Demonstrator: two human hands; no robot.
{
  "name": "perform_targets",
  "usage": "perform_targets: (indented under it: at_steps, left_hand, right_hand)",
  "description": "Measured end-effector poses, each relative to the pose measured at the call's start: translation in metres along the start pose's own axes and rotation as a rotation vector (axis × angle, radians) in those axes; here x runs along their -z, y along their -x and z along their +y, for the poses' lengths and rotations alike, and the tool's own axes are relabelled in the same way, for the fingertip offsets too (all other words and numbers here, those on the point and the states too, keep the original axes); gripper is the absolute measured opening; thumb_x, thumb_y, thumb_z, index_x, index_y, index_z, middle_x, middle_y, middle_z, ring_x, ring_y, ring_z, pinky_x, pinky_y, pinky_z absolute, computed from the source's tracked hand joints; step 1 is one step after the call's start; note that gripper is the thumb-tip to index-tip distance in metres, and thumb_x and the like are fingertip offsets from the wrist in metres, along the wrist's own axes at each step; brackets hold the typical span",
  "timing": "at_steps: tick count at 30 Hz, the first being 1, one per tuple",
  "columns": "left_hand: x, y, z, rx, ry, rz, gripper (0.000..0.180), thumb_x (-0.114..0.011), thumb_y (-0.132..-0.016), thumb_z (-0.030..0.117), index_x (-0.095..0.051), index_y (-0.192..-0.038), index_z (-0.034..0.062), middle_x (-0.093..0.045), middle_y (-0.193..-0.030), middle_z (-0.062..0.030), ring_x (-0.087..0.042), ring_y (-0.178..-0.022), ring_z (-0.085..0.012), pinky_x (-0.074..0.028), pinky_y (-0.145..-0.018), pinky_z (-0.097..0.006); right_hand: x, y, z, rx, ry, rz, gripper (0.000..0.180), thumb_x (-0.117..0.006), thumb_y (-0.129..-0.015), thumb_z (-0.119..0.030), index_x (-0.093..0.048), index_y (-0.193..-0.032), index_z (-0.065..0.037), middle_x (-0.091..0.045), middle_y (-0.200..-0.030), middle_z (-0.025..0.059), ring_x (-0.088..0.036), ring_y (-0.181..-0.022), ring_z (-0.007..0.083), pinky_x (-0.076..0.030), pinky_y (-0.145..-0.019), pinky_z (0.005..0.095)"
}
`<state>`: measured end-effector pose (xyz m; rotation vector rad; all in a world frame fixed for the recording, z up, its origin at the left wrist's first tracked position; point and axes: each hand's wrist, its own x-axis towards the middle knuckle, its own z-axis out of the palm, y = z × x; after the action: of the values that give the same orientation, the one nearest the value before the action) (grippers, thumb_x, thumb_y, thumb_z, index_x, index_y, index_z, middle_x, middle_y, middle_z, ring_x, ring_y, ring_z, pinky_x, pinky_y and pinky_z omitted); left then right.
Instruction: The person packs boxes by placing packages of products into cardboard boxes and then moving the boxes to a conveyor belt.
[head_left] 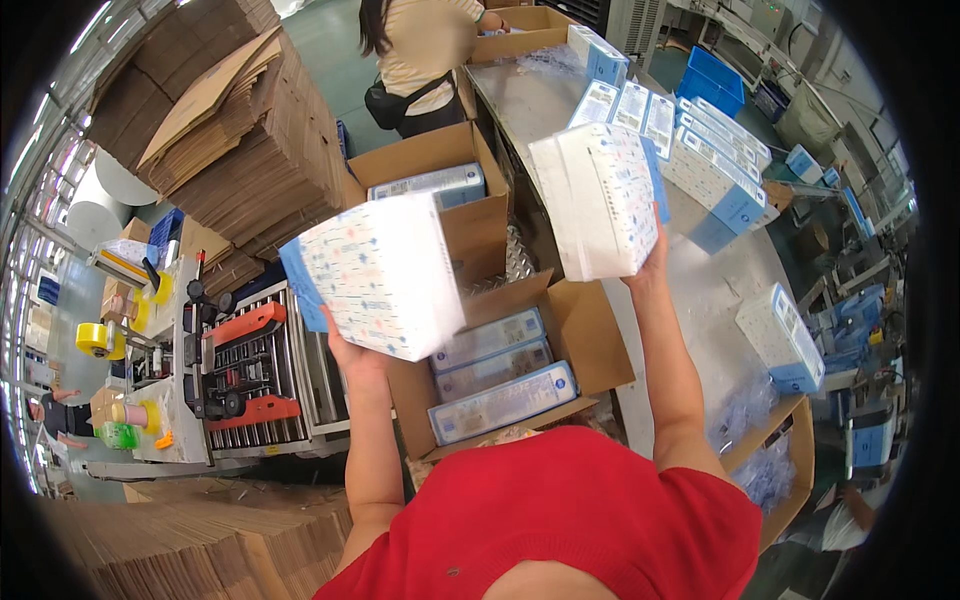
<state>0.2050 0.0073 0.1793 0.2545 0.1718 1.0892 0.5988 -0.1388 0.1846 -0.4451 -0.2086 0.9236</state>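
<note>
My left hand (pixel 356 352) grips the lower blue end of a white package (pixel 375 275) printed with small blue and pink marks. Its outer side is slightly blurred. My right hand (pixel 650 258) is closed around the right side of a similar white and blue package (pixel 595 205), held up over the edge of the metal table (pixel 690 290). Below and between my hands stands an open cardboard carton (pixel 592 335) with its flaps out. Three blue and white packages (pixel 505 402) lie side by side in it.
Another open carton (pixel 475 240) with packages stands beyond. Several packages (pixel 715 170) line the table, one (pixel 783 338) apart. Flattened cartons (pixel 250 140) are stacked left, near a roller machine with red guides (pixel 250 325). A person (pixel 425 60) stands at the far end.
</note>
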Motion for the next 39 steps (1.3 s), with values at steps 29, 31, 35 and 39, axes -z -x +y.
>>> perform_targets:
  at_steps: [29, 31, 35, 39]
  left_hand:
    - [-0.053, 0.022, -0.074, -0.349, -2.080, -0.929, 0.075, -0.067, -0.066, 0.005, -0.039, -0.135, 0.0052, -0.051, -0.105, -0.0185, -0.052, -0.097, -0.0343, -0.044, -0.082, -0.042]
    - [-0.003, 0.007, -0.105, -0.291, -2.351, -1.144, 0.082, -0.065, -0.064, 0.005, -0.036, -0.140, 0.0138, -0.050, -0.099, -0.0180, -0.051, -0.091, -0.0366, -0.043, -0.077, -0.043]
    - [0.078, -0.018, -0.153, -0.028, -2.474, -0.846, 0.083, -0.066, -0.071, 0.004, -0.032, -0.142, 0.0319, -0.047, -0.109, -0.0190, -0.048, -0.102, -0.0392, -0.040, -0.091, -0.045]
    - [0.147, -0.022, -0.192, 0.024, -2.554, -0.875, 0.069, -0.063, -0.082, 0.013, -0.033, -0.141, 0.0349, -0.037, -0.131, -0.0207, -0.037, -0.122, -0.0409, -0.030, -0.104, -0.046]
  right_hand:
    - [0.068, 0.118, 0.173, 0.163, 2.115, -1.197, 0.082, -0.076, -0.068, -0.027, -0.037, -0.136, -0.004, -0.039, -0.138, 0.0209, -0.034, -0.130, 0.0383, -0.028, -0.108, 0.0462]
    - [0.068, 0.125, 0.155, -0.269, 2.272, -1.290, 0.080, -0.072, -0.074, -0.032, -0.034, -0.135, 0.001, -0.036, -0.138, 0.0230, -0.029, -0.133, 0.0369, -0.024, -0.110, 0.0462]
    - [0.077, 0.109, 0.092, -0.428, 1.937, -1.075, 0.070, -0.069, -0.077, -0.028, -0.037, -0.133, 0.000, -0.049, -0.126, 0.0218, -0.044, -0.119, 0.0376, -0.037, -0.101, 0.0417]
    - [0.067, 0.088, 0.024, 0.214, 2.201, -0.447, 0.059, -0.065, -0.080, -0.025, -0.041, -0.128, -0.002, -0.051, -0.118, 0.0221, -0.048, -0.107, 0.0373, -0.041, -0.089, 0.0447]
